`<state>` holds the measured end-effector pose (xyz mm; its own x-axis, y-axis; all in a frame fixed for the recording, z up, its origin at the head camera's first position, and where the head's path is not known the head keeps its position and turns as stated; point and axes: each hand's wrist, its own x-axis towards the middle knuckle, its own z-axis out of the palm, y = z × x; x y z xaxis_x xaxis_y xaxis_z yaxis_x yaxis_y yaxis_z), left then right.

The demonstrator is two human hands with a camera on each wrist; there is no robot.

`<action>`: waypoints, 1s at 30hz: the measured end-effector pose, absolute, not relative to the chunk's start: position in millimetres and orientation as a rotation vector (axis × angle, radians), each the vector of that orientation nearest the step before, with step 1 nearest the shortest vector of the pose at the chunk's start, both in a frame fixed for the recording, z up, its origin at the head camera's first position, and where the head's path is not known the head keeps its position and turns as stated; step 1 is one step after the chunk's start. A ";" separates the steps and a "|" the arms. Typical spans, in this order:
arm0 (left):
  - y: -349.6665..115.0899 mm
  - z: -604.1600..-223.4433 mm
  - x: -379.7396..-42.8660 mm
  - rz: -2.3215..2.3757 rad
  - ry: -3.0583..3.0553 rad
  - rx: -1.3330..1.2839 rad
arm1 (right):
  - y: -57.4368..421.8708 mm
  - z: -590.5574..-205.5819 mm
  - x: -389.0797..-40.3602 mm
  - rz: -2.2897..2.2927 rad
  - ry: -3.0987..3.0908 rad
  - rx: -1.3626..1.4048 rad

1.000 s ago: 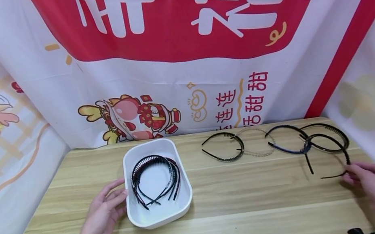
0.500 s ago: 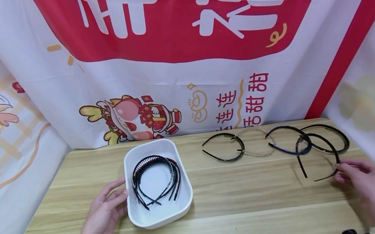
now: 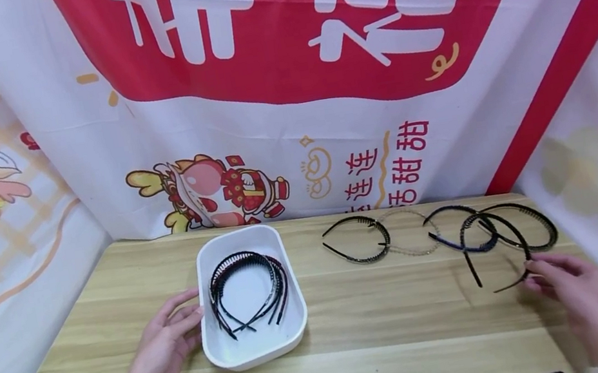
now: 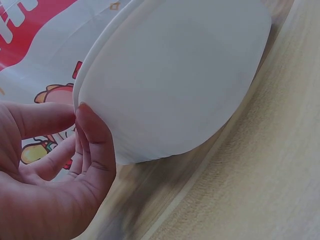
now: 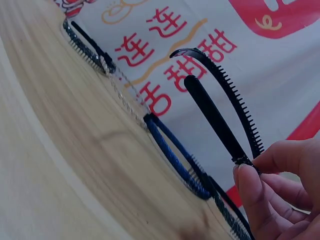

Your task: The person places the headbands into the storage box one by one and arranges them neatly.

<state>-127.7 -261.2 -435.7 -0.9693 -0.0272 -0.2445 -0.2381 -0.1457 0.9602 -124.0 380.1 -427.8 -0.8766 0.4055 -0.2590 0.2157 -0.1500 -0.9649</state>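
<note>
In the head view, my left hand (image 3: 165, 344) is at the left side of a white bin (image 3: 221, 349). Thumb and fingertips meet at the bin's rim and pinch it, as the left wrist view shows. Several dark headbands (image 3: 237, 260) lie crossed over one another inside the bin. My right hand (image 3: 577, 292) pinches one arm of a black toothed headband (image 3: 520, 236) between thumb and fingers. In the right wrist view this headband (image 5: 212, 117) is raised off the table, its free ends pointing away from the hand.
Along the table's back edge lie a black headband (image 3: 387, 244), a thin beaded pale one (image 3: 415, 253), a blue one (image 3: 455, 244) and another black one (image 3: 545, 222), some overlapping. Printed cloth (image 3: 283, 163) hangs behind and on both sides of the wooden table (image 3: 354, 314).
My right hand has moved left with the black headband, which now overlaps the blue one in the head view. My left hand and the white bin have stayed in place.
</note>
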 end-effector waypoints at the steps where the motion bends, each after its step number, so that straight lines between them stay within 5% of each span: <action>1: -261.5 -435.8 -127.2 2.257 1.955 -0.304 | 377.7 -426.4 -125.1 2.174 -1.960 -0.710; 30: -261.2 -434.0 -126.6 2.263 1.958 -0.314 | 285.4 -398.7 -185.2 2.068 -2.351 -0.434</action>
